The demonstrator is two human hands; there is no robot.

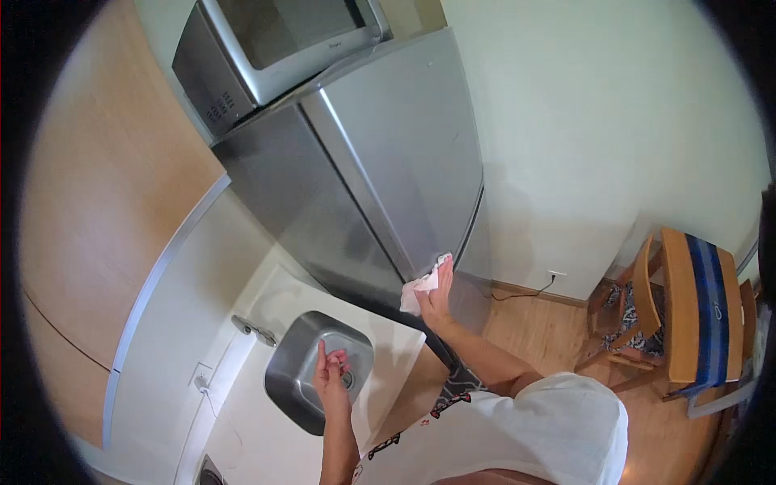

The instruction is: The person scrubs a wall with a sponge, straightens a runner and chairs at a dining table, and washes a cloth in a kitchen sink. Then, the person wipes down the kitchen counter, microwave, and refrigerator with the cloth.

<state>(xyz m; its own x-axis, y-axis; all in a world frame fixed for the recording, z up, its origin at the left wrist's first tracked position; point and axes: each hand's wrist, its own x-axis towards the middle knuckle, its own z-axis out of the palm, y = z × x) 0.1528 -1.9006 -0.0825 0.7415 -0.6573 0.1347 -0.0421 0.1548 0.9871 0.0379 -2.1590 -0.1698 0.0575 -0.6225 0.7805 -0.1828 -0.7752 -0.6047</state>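
Observation:
My right hand (435, 305) holds a crumpled pale pink cloth (414, 297) against the front of a silver refrigerator (412, 137), close to the gap between its upper and lower doors. Over the stainless steel sink (291, 380) hangs my left hand (331, 377), with nothing in it. One of its fingers points up while the others are loosely curled and apart. A faucet (263, 333) stands at the sink's far left corner.
A microwave (283, 40) sits on top of the refrigerator. Wooden cabinets (113, 178) overhang the white counter (267, 449) on the left. To the right are a wooden chair (643, 295) and a table (679, 275) with a blue runner (711, 323). A cord (521, 296) runs to a wall outlet.

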